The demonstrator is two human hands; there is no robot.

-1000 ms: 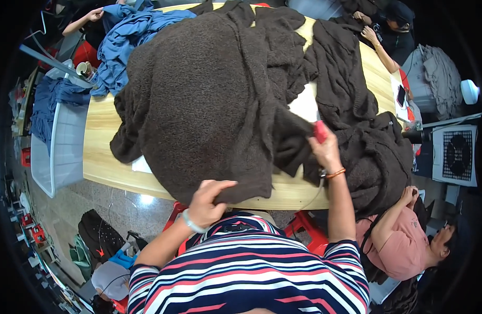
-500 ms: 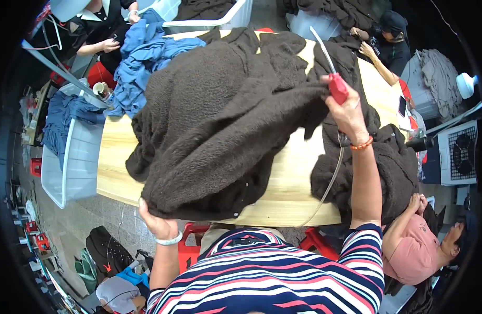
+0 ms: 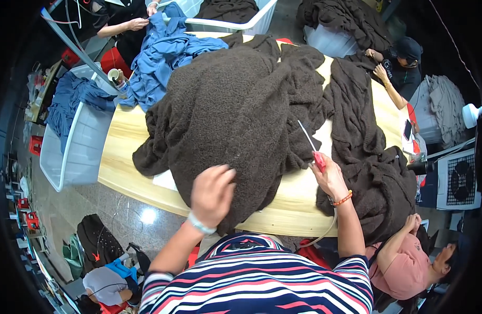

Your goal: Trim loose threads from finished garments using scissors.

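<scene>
A large dark brown knitted garment (image 3: 220, 110) lies heaped over the wooden table, its lower end hanging over the near edge. Above that lower part is my left hand (image 3: 214, 194), slightly blurred, with loosely bent fingers and nothing visible in them. On the right, my right hand (image 3: 331, 180) is closed around the red handle of a tool with a long, thin, pale blade (image 3: 307, 136). The blade points up and left, beside the garment's right side. A pale cord or hose (image 3: 330, 230) trails from below that hand toward the table's near edge.
More dark brown garments (image 3: 366, 178) lie along the table's right side. Blue cloth (image 3: 162, 63) is piled at the far left, beside a cup (image 3: 115, 76). White bins (image 3: 71, 157) stand left and beyond. Co-workers are around the table, one in pink (image 3: 403, 264) close by at right.
My left hand has let go of the garment's near edge and moved up and right. My right hand has lowered with the tool, away from the garment, which now lies spread flatter.
</scene>
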